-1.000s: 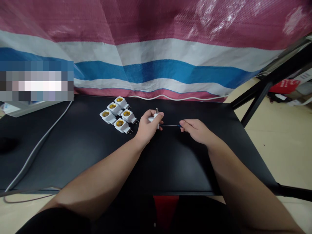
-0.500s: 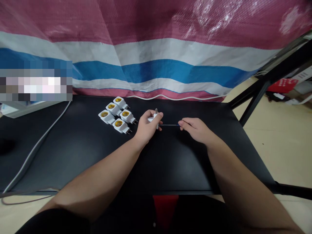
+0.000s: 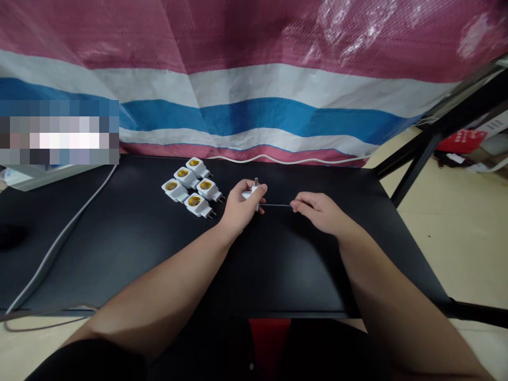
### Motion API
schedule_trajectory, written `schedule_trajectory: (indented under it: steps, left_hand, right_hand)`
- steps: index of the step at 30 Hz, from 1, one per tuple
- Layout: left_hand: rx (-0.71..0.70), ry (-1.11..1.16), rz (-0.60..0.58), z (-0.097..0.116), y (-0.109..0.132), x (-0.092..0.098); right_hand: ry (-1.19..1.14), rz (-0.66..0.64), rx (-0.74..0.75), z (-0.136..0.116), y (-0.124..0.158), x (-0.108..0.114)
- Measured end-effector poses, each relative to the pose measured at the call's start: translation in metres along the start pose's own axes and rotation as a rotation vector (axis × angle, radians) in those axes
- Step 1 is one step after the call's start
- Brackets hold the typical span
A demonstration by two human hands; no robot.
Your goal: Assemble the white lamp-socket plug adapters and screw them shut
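Near the middle of the black table [image 3: 278, 275], my left hand [image 3: 243, 205] is closed round a white plug adapter [image 3: 255, 197], its metal prongs pointing away from me. To the right, my right hand [image 3: 313, 207] pinches the handle end of a thin screwdriver [image 3: 275, 205]. The thin metal shaft runs leftward and its tip meets the right side of the adapter; the exact contact point is too small to tell. Several white plug sockets [image 3: 195, 204] with gold-coloured round insides lie grouped left of my left hand, prongs toward the right.
A white cable [image 3: 59, 233] curves over the table's left side, near a dark object [image 3: 11, 236]. At the back left stands a pale, partly blurred object [image 3: 43, 177]. A striped sheet [image 3: 254, 116] hangs behind the table, and a black metal frame [image 3: 416, 159] rises at right.
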State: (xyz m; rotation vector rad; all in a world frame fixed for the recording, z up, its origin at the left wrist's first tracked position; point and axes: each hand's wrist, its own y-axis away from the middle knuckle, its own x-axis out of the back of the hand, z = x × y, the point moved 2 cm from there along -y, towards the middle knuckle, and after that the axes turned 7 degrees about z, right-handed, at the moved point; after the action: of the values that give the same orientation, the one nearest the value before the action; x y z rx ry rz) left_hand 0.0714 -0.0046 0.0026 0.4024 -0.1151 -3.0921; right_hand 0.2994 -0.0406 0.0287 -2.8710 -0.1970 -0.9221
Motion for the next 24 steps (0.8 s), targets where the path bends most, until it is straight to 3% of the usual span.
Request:
schedule_trajectory:
  steps: [13,19,24]
  left_hand:
    - [0.001,-0.023,-0.005,0.0015,0.0009,-0.0013]
    - [-0.016,-0.025,-0.004,-0.0001,-0.0006,-0.0006]
    - [-0.078,-0.079,-0.091,0.0012,0.0032,0.0003]
  right_hand:
    - [-0.138,-0.058,0.017,0.0031,0.0021,-0.0013]
    - [-0.017,-0.211,0.023,-0.0015,-0.0003,-0.0039]
    - [-0.098,-0.289,-0.051,0.0001,0.0011,-0.0018]
